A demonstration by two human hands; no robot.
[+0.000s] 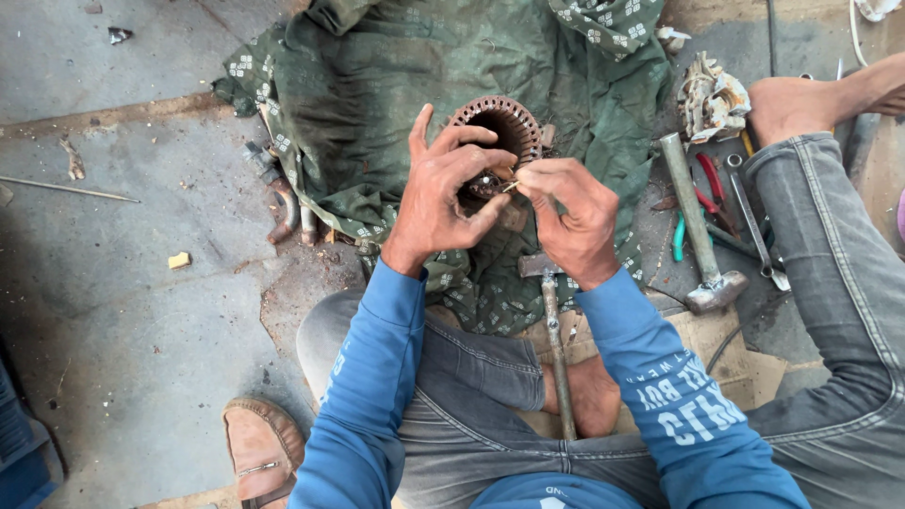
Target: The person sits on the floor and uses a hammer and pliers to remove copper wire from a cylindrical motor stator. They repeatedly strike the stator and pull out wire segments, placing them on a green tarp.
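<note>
Stator core (500,123) on green cloth (377,85), bore tilted toward person. Left hand (438,193) fingers splayed against it; right hand (566,212) fingers pinching small brass piece (510,187). Hammer (551,330) just below.

Lower front of the rusty slotted cylindrical metal stator core (500,123) is hidden behind the left hand (443,203) and right hand (570,221). Small brass-coloured piece (510,187) pinched at the right fingertips, just below the core: too small to identify. Left hand's grip on the core can't be made out. Green patterned cloth (377,85) under the core is cut off at the top edge. Right of the core, the pile of tools (731,207) overlaps; individual pieces are hard to separate.
</note>
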